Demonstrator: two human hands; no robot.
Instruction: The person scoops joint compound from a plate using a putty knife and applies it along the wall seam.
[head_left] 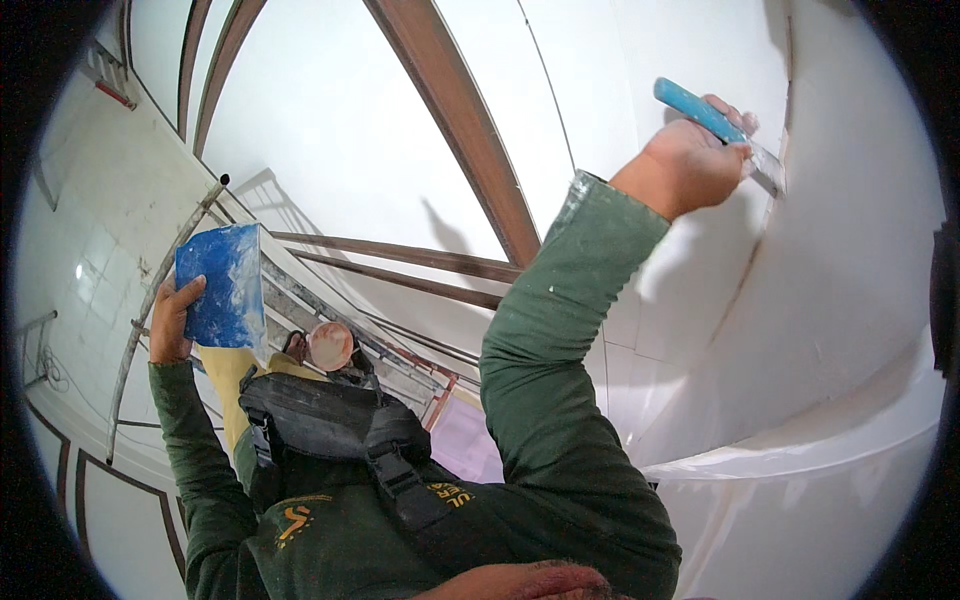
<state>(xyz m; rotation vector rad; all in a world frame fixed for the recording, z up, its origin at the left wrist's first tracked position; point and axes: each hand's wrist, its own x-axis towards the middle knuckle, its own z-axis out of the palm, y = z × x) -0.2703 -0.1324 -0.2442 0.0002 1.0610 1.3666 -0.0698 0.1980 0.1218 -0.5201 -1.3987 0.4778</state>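
Observation:
My right hand (692,165) is raised at the upper right, closed round the turquoise handle of a putty knife (697,108). The knife's thin blade meets the white surface along a brownish joint line (745,265). Some whitish smears mark the fingers. Over on the left, my left hand (172,318) grips the edge of a flat blue board (222,290), thumb on its face. White paste streaks the board, mostly along its right side. Both forearms are in dark green sleeves.
Below stands a round bucket (331,346) of pinkish-white paste, near a foot on the scaffold. A scaffold pole (150,290) runs along the left. Brown wooden beams (455,120) cross the white panels. A black bag (310,415) is strapped on my front.

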